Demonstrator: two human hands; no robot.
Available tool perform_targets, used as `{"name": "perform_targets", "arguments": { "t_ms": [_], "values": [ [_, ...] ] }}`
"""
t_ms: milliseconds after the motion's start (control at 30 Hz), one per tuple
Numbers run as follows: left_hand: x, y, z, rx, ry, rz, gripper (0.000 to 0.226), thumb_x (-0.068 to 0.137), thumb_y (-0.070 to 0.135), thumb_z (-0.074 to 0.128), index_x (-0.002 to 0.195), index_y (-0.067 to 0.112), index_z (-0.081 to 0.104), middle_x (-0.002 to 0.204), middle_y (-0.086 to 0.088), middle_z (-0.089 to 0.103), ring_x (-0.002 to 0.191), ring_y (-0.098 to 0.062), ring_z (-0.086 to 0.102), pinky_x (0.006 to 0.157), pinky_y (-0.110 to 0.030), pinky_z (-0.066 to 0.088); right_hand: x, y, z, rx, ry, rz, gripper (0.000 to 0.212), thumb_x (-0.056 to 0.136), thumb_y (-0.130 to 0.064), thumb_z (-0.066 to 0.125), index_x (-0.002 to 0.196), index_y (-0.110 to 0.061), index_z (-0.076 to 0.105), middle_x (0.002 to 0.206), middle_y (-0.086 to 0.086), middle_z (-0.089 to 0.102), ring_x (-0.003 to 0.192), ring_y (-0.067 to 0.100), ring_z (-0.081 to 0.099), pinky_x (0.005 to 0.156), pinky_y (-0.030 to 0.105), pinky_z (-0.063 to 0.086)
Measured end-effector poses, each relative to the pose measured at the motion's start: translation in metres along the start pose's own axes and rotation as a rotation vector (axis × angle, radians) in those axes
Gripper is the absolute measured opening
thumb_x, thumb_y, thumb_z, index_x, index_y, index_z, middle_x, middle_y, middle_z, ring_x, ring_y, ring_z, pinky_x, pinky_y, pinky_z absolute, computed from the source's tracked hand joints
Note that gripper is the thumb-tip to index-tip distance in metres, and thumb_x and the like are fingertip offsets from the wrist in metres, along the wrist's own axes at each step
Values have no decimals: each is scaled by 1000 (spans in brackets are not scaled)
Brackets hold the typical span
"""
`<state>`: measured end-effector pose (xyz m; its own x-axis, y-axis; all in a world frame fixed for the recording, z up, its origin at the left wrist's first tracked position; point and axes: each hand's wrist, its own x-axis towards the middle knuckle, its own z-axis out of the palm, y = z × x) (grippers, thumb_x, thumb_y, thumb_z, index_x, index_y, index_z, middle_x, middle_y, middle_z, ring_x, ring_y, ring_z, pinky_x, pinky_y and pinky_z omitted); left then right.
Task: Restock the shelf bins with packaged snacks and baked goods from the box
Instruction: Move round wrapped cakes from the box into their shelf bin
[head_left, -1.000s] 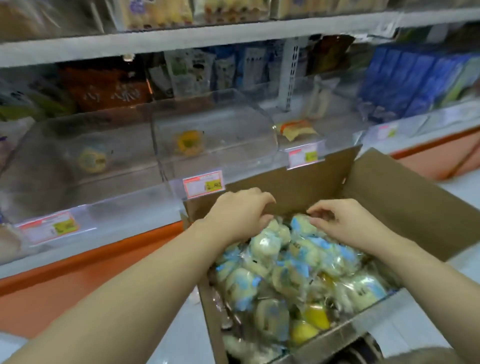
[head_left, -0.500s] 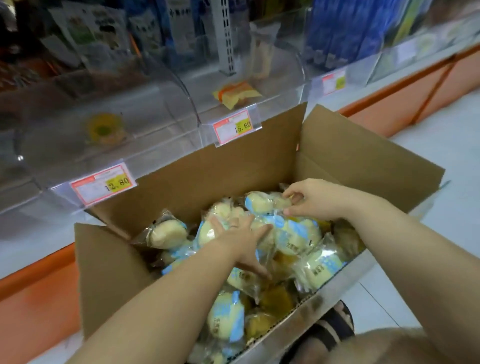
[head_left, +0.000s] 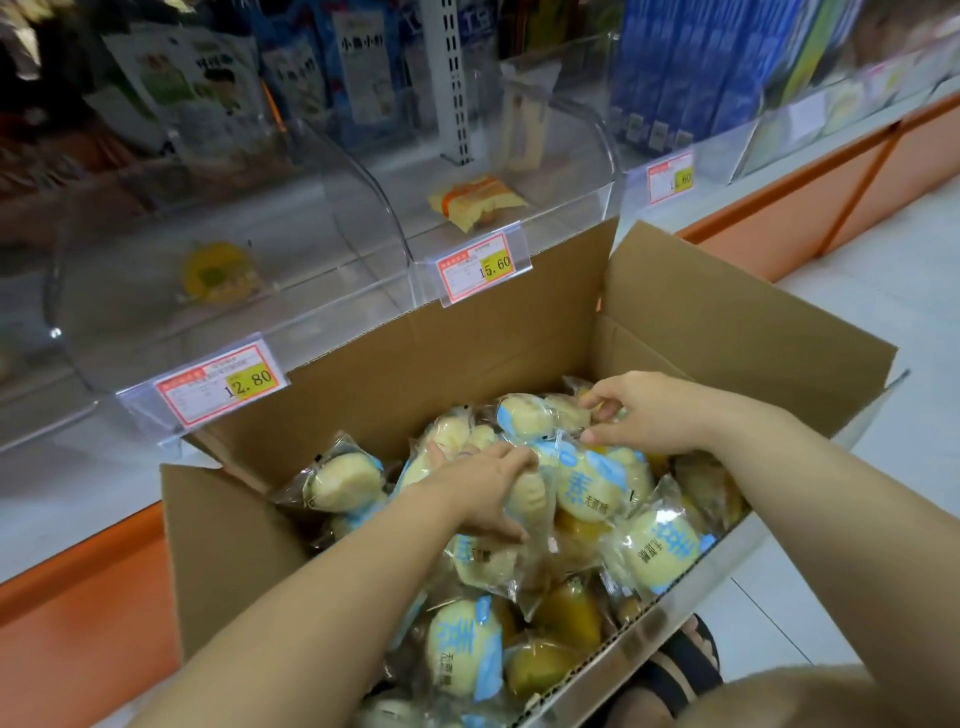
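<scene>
Grips one pack (head_left: 524, 499) in the left hand (head_left: 483, 493), fingers and thumb curled round it, atop the heap in the box (head_left: 467, 353). Pinches at a second pack (head_left: 566, 413) on the far side with the right hand (head_left: 649, 410), fingertips drawn together.

Take each wrapper by the bulk, not the crimped seam. Gather a few per hand, lift clear of the flap, and set down gently to avoid squashing soft buns. Check the tags before filling; cannot tell from here which bin fits.

In the box: a full heap of pale, blue-printed packs (head_left: 660, 556) over darker yellow ones. Just behind, two nearly bare clear bins: a lone yellow pack (head_left: 221, 270) in the left bin (head_left: 119, 312), a lone orange pack (head_left: 475, 200) in the middle bin (head_left: 571, 171).
</scene>
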<state>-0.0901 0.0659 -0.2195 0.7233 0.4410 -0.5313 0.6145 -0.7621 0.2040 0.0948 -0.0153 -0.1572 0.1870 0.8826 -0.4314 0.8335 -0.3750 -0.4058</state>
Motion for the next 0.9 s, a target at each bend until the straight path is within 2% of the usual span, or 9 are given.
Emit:
{"name": "perform_targets", "arguments": {
  "t_ms": [100, 167, 267, 333, 433, 567, 667, 800, 900],
  "values": [
    [-5, -14, -4, -4, 23, 17, 76, 81, 51, 68, 142, 39, 26, 141, 6, 34, 129, -26, 41, 102, -54, 29, 0, -1, 1, -8, -6, 3, 52, 88, -41, 62, 134, -21, 50, 117, -3, 58, 109, 14, 54, 89, 21, 38],
    [-8, -25, -4, 2, -3, 11, 72, 84, 54, 63, 144, 44, 23, 138, 3, 35, 127, -26, 43, 100, -50, 33, -1, -4, 0, -2, -23, 8, 52, 88, -42, 63, 134, -21, 49, 117, -3, 58, 107, 14, 55, 91, 23, 41],
    [-10, -34, -4, -50, -41, -41, 62, 85, 59, 58, 140, 49, 30, 139, 2, 33, 127, -26, 44, 104, -58, 28, 1, -13, -7, -49, -85, 2, 53, 88, -43, 62, 135, -22, 48, 119, -3, 57, 106, 15, 56, 94, 27, 44],
    [-11, -35, -4, -80, -48, -63, 61, 85, 60, 58, 139, 49, 32, 145, 5, 31, 132, -26, 38, 107, -66, 18, 11, -23, -16, -177, -137, -11, 56, 88, -44, 62, 136, -21, 47, 118, -2, 57, 103, 17, 57, 92, 29, 45],
    [-13, -32, -3, -68, -34, -63, 64, 84, 63, 57, 140, 47, 31, 146, 6, 37, 135, -26, 34, 108, -69, 10, 34, -43, -25, -364, -167, -43, 60, 85, -46, 65, 134, -15, 49, 111, -4, 54, 104, 21, 56, 93, 34, 46],
    [-14, -34, 2, -112, 16, -69, 66, 83, 63, 57, 140, 43, 33, 142, 7, 43, 133, -24, 38, 109, -69, 1, 64, -69, -13, -500, -317, -35, 63, 81, -47, 69, 131, -11, 54, 131, 3, 55, 116, 25, 54, 97, 35, 45],
    [-14, -37, 3, -143, 37, -68, 68, 81, 64, 59, 140, 39, 36, 140, 7, 46, 133, -25, 38, 109, -69, 1, 73, -74, 8, -547, -467, 32, 73, 77, -55, 70, 136, -17, 50, 139, -1, 48, 122, 22, 50, 99, 35, 44],
    [-16, -36, 0, -140, 39, -160, 69, 76, 68, 61, 131, 30, 42, 135, 3, 45, 131, -26, 36, 107, -72, 4, 64, -59, 27, -368, -529, 102, 78, 78, -62, 64, 142, -23, 42, 147, -3, 37, 131, 20, 40, 84, 27, 41],
    [-19, -35, -7, -110, -74, -247, 64, 78, 70, 58, 127, 30, 48, 139, -3, 37, 134, -31, 28, 109, -66, 17, 54, -48, 41, -313, -461, 99, 71, 80, -62, 62, 136, -20, 50, 143, 0, 43, 129, 20, 43, 99, 30, 40]
  ]
}}
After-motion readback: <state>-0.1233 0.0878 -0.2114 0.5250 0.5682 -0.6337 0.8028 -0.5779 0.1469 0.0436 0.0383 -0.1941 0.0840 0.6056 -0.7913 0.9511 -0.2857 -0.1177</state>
